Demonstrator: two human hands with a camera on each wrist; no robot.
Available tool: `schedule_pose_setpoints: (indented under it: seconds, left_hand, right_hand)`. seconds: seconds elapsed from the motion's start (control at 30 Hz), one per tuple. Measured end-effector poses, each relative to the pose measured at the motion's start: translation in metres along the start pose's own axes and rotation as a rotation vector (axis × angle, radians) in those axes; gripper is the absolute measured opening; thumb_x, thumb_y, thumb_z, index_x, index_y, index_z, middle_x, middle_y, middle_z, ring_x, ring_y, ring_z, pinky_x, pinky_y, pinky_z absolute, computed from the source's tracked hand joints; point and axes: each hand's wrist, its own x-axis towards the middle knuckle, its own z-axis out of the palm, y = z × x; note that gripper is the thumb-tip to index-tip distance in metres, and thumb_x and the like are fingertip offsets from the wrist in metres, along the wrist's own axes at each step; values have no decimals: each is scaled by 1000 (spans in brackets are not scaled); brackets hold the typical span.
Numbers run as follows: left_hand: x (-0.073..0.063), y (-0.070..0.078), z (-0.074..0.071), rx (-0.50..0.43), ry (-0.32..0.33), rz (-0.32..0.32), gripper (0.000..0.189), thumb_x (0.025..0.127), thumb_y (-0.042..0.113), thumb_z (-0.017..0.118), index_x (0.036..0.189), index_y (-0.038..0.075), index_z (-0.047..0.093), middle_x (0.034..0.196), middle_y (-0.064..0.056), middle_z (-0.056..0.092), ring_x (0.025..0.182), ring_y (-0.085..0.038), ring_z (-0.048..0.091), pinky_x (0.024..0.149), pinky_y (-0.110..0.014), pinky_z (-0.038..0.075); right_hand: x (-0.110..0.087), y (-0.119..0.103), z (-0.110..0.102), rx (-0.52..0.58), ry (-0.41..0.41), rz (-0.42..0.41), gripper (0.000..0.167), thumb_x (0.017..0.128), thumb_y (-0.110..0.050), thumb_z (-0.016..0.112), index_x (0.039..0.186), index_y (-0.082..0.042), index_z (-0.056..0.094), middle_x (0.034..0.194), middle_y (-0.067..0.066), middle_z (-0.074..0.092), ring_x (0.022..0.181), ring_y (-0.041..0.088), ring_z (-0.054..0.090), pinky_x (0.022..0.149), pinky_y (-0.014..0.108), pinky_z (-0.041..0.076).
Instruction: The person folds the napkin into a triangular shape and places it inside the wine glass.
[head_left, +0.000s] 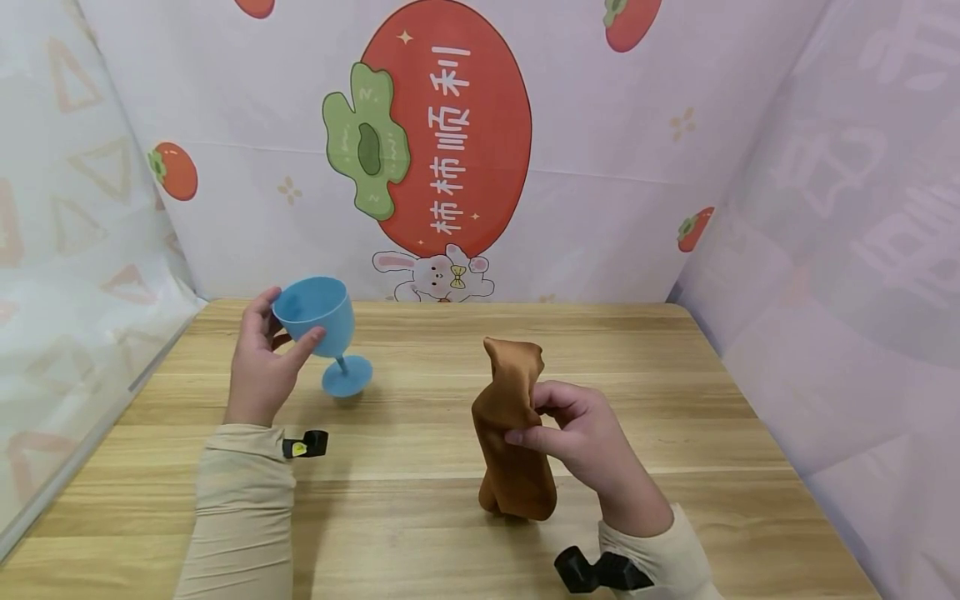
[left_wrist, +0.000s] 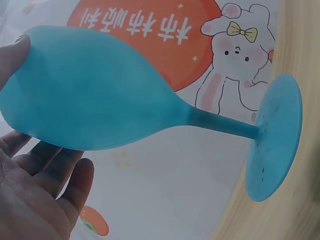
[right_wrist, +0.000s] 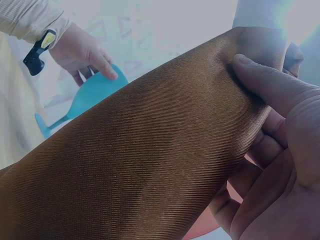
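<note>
A blue plastic goblet (head_left: 341, 329) is at the left of the table, its bowl tilted a little. My left hand (head_left: 264, 358) grips the bowl, thumb on the near side and fingers round the back. The left wrist view shows the goblet's stem (left_wrist: 222, 123) and round foot (left_wrist: 275, 137), both untouched by the hand. To the right, a shiny brown cloth pouch (head_left: 517, 450) stands upright, its top gathered and folded. My right hand (head_left: 581, 433) pinches the pouch at its upper right side, thumb (right_wrist: 262, 80) in front. Its contents are hidden inside the cloth.
A wood-grain table (head_left: 405, 533) lies under both hands. Behind it hangs a white backdrop (head_left: 600, 233) printed with persimmons and a rabbit, and pale printed sheets flank the left and right sides. Small black devices sit on both wrists.
</note>
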Motion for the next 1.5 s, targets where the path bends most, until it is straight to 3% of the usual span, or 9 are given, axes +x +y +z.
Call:
schedule_pose_setpoints:
  seconds: [0.17, 0.47, 0.77, 1.13, 1.37, 1.5]
  left_hand:
    - [-2, 2, 3, -13, -26, 17, 80, 94, 26, 73, 157, 15, 26, 151, -15, 44, 132, -35, 47, 99, -31, 42]
    - [-6, 5, 5, -23, -66, 28, 80, 94, 26, 72, 158, 14, 25, 151, -15, 44, 133, -34, 47, 98, -31, 44]
    - [-9, 7, 8, -37, -91, 55, 78, 94, 22, 72, 156, 11, 26, 148, -16, 46, 130, -34, 49, 95, -24, 44]
    - [-10, 9, 20, -31, -155, 85, 79, 94, 22, 73, 156, 6, 25, 148, -16, 46, 132, -36, 47, 97, -31, 44]
    - [-12, 10, 25, -40, -179, 80, 80, 93, 22, 74, 155, 5, 26, 148, -16, 46, 133, -36, 47, 101, -53, 43]
    - [-13, 12, 27, -42, -192, 83, 79, 92, 20, 75, 154, 6, 27, 147, -16, 47, 133, -35, 48, 99, -44, 45]
  right_hand:
    - [0, 0, 0, 11, -3, -12, 16, 77, 11, 77, 85, -1, 69, 80, -8, 65, 81, 14, 62, 74, 29, 52]
    - [1, 0, 1, 14, -7, -28, 17, 76, 11, 77, 85, -1, 69, 81, -8, 65, 81, 13, 61, 74, 28, 52]
    - [1, 0, 1, 16, -9, -42, 17, 76, 12, 76, 85, 0, 69, 81, -9, 65, 81, 12, 61, 73, 27, 52]
    - [0, 0, 1, 16, -10, -48, 18, 76, 13, 76, 85, 0, 68, 82, -8, 65, 81, 12, 61, 74, 27, 52]
    - [0, 1, 1, 10, -8, -62, 18, 76, 13, 76, 85, -1, 68, 82, -9, 64, 80, 12, 61, 73, 27, 52]
    - [0, 1, 1, 7, -7, -69, 19, 76, 14, 76, 85, -1, 68, 82, -9, 64, 80, 11, 61, 72, 27, 52]
